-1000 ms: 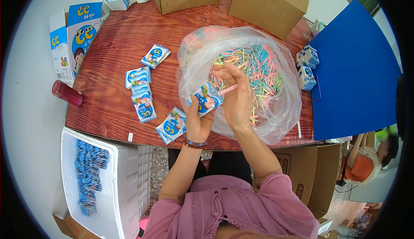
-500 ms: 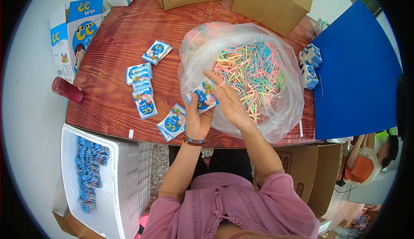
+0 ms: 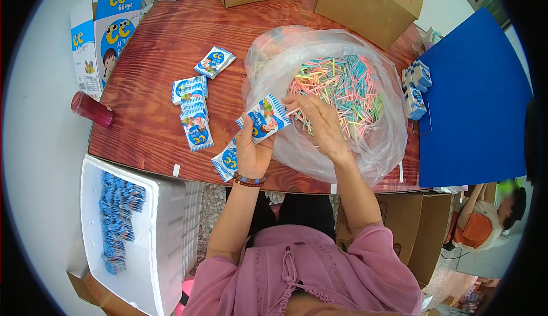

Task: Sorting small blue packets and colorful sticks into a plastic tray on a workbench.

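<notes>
My left hand (image 3: 253, 152) grips a blue-and-white printed sachet (image 3: 266, 118) by its lower left part, thumb on top. Close to the sachet's right end is my right hand (image 3: 319, 123), fingers bent together at the tips; what they pinch is too small to make out. Below that hand, a large clear plastic bag (image 3: 268, 68) lies open, full of short thin sticks (image 3: 357, 79) in pink, yellow, green and blue. Another sachet (image 3: 226, 161) lies on the table, partly hidden behind my left hand.
Similar sachets lie in an overlapping row (image 3: 196, 123) and a small stack (image 3: 214, 61) on the red wood-grain table (image 3: 145, 99). A foam box (image 3: 153, 230) of sachets stands at lower left. Around are a red bottle (image 3: 91, 109), cardboard boxes (image 3: 365, 8), a blue board (image 3: 474, 105) and another person (image 3: 482, 225).
My right hand has drawn back from the sachet's face toward the sticks, its fingers now bent together. The sachet shows more fully in my left hand. The whole view has shifted slightly.
</notes>
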`<state>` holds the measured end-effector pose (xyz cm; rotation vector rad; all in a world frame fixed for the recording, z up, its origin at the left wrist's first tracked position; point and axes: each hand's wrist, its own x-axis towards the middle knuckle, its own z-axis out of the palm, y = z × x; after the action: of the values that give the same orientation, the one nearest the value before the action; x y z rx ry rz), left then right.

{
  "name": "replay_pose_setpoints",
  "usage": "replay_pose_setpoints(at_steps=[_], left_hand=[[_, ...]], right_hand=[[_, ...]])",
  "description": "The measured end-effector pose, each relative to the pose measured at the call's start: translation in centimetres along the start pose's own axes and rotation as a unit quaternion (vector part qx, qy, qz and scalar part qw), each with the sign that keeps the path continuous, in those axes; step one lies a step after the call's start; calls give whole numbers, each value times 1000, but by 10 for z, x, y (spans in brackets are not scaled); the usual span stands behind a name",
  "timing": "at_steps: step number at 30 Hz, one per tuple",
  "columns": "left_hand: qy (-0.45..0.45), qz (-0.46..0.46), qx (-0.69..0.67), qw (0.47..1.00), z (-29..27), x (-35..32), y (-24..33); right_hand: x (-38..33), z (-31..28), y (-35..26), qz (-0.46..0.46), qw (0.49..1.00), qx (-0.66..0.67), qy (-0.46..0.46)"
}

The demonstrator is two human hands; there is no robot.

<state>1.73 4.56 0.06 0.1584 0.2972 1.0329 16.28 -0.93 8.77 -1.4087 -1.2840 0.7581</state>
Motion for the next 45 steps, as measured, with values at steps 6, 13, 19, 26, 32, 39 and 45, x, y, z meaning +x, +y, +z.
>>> replay_pose_setpoints(at_steps=[6,13,19,26,32,39,45], left_hand=[[-25,-35,-146,988,-15,2,7],[-43,47,-25,998,-15,-2,11],[129,337,178,916,-29,-10,60],[158,410,295,849,-60,-30,98],[218,466,378,769,-71,-41,114],[167,331,750,548,-91,-44,114],[109,236,854,451,-81,-59,91]], right_hand=[[1,3,13,-22,986,146,80],[3,55,17,90,996,-8,-8],[29,69,19,-56,994,-96,-22],[46,102,36,-124,926,-340,-107],[78,142,17,-67,955,-164,-238],[93,182,54,-17,924,-327,-200],[26,102,24,-52,959,-191,-204]])
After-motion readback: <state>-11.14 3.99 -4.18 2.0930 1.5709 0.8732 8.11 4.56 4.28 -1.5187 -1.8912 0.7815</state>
